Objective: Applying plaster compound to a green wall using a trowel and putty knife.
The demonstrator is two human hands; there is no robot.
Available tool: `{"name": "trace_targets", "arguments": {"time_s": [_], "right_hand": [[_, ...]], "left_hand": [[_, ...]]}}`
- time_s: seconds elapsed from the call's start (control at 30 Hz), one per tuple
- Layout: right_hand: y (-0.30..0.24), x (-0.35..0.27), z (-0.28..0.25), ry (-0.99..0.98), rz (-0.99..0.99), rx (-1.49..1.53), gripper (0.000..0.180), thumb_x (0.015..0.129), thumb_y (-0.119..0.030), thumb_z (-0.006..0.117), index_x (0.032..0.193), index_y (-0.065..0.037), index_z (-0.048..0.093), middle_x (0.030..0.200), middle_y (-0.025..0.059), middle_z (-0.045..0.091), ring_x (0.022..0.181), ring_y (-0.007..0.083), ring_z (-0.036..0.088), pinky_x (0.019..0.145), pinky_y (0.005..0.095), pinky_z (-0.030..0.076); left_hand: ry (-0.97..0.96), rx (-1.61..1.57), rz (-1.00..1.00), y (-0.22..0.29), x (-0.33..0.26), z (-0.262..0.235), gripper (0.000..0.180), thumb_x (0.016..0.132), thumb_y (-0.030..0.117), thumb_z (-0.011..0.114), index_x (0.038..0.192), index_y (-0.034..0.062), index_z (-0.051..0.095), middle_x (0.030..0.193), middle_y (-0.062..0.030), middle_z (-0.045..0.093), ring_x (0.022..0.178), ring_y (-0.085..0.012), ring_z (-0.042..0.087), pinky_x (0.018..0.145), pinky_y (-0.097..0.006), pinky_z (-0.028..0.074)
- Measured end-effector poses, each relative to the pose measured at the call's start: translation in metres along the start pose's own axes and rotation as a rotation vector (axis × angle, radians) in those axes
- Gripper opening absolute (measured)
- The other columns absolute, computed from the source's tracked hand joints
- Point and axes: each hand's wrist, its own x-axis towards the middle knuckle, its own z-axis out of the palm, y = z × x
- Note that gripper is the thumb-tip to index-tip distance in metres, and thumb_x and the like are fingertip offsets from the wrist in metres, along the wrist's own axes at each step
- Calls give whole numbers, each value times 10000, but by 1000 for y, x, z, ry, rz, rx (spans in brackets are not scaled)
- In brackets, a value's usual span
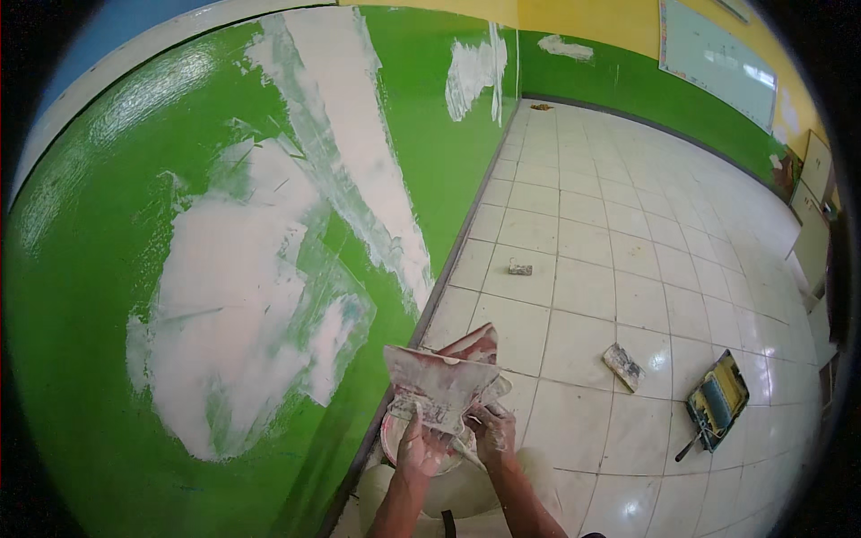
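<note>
Low in the middle, my two hands are close together over a bucket (392,437) with a whitish-smeared rim. My left hand (421,451) grips a wide flat putty blade (439,386), grey-white with filler, its thumb on the near face. My right hand (493,433) is closed around a putty knife whose pale handle (470,454) points down toward me. Behind the first blade a second, reddish-stained blade (477,344) sticks up at a slant. Where the two tools cross is partly hidden. Fresh-looking white filler patches (238,296) cover parts of the green wall (81,359) at left.
A long filler strip (341,99) runs down the wall. On the tiled floor (574,314) lie a small block (520,268), a smeared flat block (623,368) and a paint tray (722,394) with a roller. A whiteboard (717,67) hangs on the far wall; cabinets (812,224) stand right.
</note>
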Motion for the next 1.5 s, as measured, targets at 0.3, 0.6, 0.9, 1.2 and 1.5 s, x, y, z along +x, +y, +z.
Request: {"name": "trace_targets", "arguments": {"time_s": [0.3, 0.6, 0.9, 1.2, 1.5], "right_hand": [[28, 8, -11, -167, 139, -33, 149, 820, -4, 596, 957, 38, 640, 874, 74, 648, 750, 142, 609, 663, 275, 504], [147, 119, -181, -99, -82, -1172, 459, 811, -106, 577, 1241, 38, 505, 1185, 203, 584, 1015, 336, 595, 855, 390, 490], [185, 137, -162, 27, -132, -1759, 533, 764, -405, 665, 1136, -37, 563, 1103, 205, 544, 1032, 424, 488, 849, 493, 463], [197, 161, -189, 61, 4, -1704, 419, 729, -303, 703, 1049, -55, 595, 990, 189, 571, 902, 384, 544, 785, 467, 475], [200, 159, -214, -144, 274, -1239, 362, 741, -377, 655, 932, -69, 666, 851, 159, 584, 806, 323, 564, 712, 430, 465]], "left_hand": [[-4, -5, 203, 7, 29, -19, 435, 905, 242, 579, 1269, 35, 464, 1257, -111, 532, 1129, -264, 532, 975, -424, 440], [271, -110, 217, 38, 60, -19, 387, 887, 194, 611, 1214, 20, 500, 1199, -104, 565, 1102, -232, 547, 937, -391, 473], [182, -11, 267, 51, 81, -23, 368, 900, 249, 594, 1185, 30, 517, 1172, -78, 588, 1055, -217, 570, 905, -368, 488], [239, -35, 268, 65, 64, -34, 414, 862, 222, 645, 1206, 29, 520, 1217, -105, 569, 1100, -248, 553, 948, -403, 465], [226, -25, 261, 64, 54, -58, 434, 873, 205, 617, 1249, 34, 484, 1259, -108, 542, 1151, -253, 523, 997, -417, 428]]}}
